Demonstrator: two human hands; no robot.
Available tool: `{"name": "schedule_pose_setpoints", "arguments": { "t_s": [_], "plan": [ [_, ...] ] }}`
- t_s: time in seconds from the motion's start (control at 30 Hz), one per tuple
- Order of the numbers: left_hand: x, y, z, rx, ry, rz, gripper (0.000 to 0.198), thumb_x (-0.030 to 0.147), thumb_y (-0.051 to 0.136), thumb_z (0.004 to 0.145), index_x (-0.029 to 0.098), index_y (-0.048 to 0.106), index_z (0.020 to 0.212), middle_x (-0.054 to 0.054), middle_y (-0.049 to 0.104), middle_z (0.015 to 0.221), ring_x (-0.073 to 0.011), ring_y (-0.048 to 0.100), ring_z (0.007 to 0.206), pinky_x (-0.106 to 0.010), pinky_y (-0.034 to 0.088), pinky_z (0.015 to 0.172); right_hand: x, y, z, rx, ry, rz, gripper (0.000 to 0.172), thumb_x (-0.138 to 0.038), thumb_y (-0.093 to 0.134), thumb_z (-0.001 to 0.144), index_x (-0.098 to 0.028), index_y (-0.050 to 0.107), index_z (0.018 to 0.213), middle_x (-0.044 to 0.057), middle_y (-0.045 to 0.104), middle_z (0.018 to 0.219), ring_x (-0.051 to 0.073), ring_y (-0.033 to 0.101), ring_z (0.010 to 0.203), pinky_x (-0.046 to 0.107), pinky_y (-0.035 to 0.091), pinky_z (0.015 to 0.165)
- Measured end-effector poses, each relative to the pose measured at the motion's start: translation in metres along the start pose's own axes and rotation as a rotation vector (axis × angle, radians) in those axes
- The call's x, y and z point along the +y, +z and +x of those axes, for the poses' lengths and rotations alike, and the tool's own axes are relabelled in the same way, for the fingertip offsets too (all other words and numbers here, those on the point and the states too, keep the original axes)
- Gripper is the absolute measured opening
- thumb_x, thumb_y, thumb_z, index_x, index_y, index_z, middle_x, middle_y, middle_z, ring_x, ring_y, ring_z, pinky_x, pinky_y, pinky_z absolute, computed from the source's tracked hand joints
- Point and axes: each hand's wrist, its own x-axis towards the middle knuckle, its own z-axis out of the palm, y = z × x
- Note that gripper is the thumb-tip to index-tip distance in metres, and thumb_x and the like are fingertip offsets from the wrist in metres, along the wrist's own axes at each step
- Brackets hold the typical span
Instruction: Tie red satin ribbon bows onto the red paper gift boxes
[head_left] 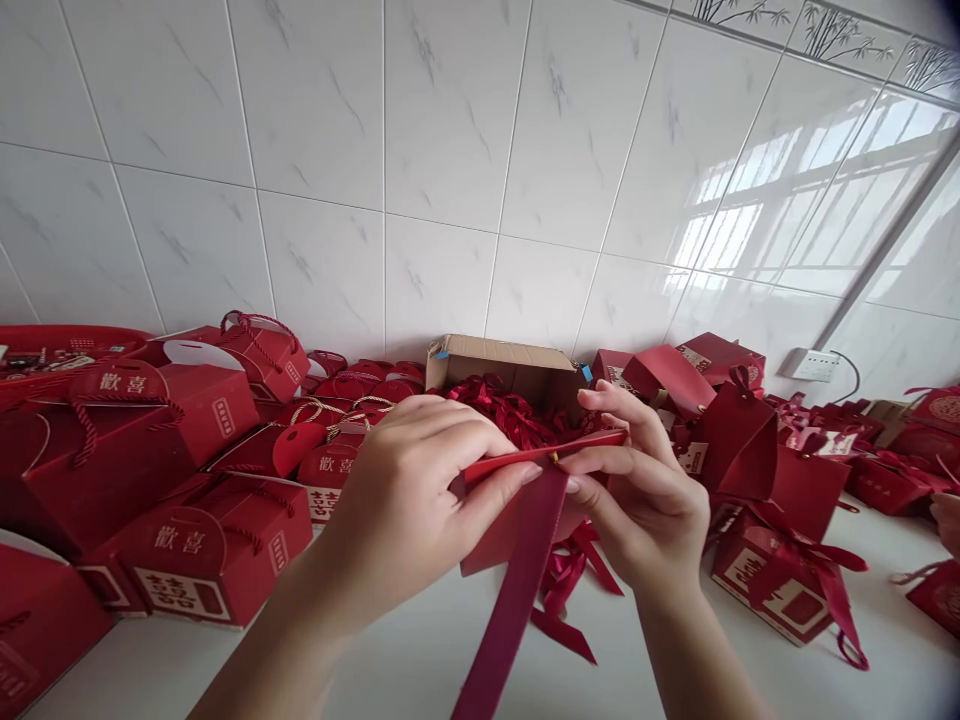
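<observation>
A red gift box (487, 538) is held up in front of me, its top edge facing me. My left hand (420, 485) pinches that top edge between thumb and fingers. A dark red ribbon (517, 590) hangs from the edge near a small gold eyelet (555, 457) and runs down toward me. The thumb and index finger of my right hand (637, 490) close together at the eyelet, beside the ribbon's upper end; the other fingers are raised. Whether they grip the ribbon or the box edge is hard to see. More red ribbon (570, 580) lies on the table behind the box.
Behind my hands stands a cardboard carton (517, 352) full of red ribbon bows. Red gift boxes (217, 550) with cord handles crowd the left; ribbon-tied boxes (780, 580) stand at right. A white power strip (814, 365) sits by the tiled wall. Another person's hand (949, 520) shows at the right edge.
</observation>
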Motion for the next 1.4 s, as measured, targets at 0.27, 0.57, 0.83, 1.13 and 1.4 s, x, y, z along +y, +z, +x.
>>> {"name": "schedule_pose_setpoints", "arguments": {
  "t_s": [0.27,0.57,0.83,1.13,1.4],
  "plan": [
    [0.0010,0.0009,-0.0013,0.003,0.044,-0.033,0.009,0.023,0.067,0.082,0.018,0.067,0.075,0.000,0.069,0.070,-0.0149,0.063,0.069,-0.032,0.048,0.072,-0.0027,0.0012,0.0001,0.034,-0.047,-0.033,0.017,-0.007,0.068,0.076,-0.021,0.069,0.085,0.007,0.061,0.111,0.028,0.055,0.115,0.055,0.041,0.103],
    [0.0037,0.0032,-0.0009,0.054,0.030,0.030,0.015,0.028,0.067,0.082,0.020,0.065,0.070,0.001,0.068,0.065,-0.0158,0.062,0.067,-0.034,0.046,0.069,-0.0035,0.0059,-0.0021,0.058,-0.078,-0.043,0.019,-0.004,0.066,0.076,-0.018,0.067,0.089,0.009,0.062,0.107,0.029,0.055,0.113,0.054,0.046,0.096],
    [0.0051,0.0021,0.0003,0.034,0.001,-0.011,0.012,0.025,0.069,0.080,0.020,0.065,0.070,0.002,0.068,0.066,-0.0156,0.061,0.067,-0.034,0.047,0.069,-0.0083,0.0052,-0.0009,0.064,-0.069,-0.055,0.020,-0.002,0.062,0.077,-0.016,0.065,0.090,0.009,0.062,0.105,0.027,0.057,0.109,0.050,0.045,0.097],
    [0.0046,0.0018,-0.0006,0.025,0.089,-0.015,0.008,0.022,0.068,0.081,0.022,0.063,0.074,0.002,0.070,0.073,-0.0150,0.064,0.070,-0.034,0.049,0.072,-0.0074,0.0017,0.0005,0.053,-0.080,-0.021,0.022,-0.003,0.065,0.076,-0.020,0.068,0.090,0.007,0.061,0.103,0.027,0.058,0.108,0.052,0.048,0.094],
    [0.0043,0.0012,-0.0022,0.057,0.186,0.107,0.008,0.019,0.064,0.084,0.025,0.060,0.081,0.002,0.072,0.077,-0.0166,0.064,0.071,-0.036,0.048,0.070,-0.0071,0.0003,0.0030,0.041,-0.157,-0.073,0.021,-0.004,0.063,0.076,-0.019,0.067,0.090,0.008,0.062,0.099,0.028,0.060,0.105,0.052,0.051,0.089]
  ]
}}
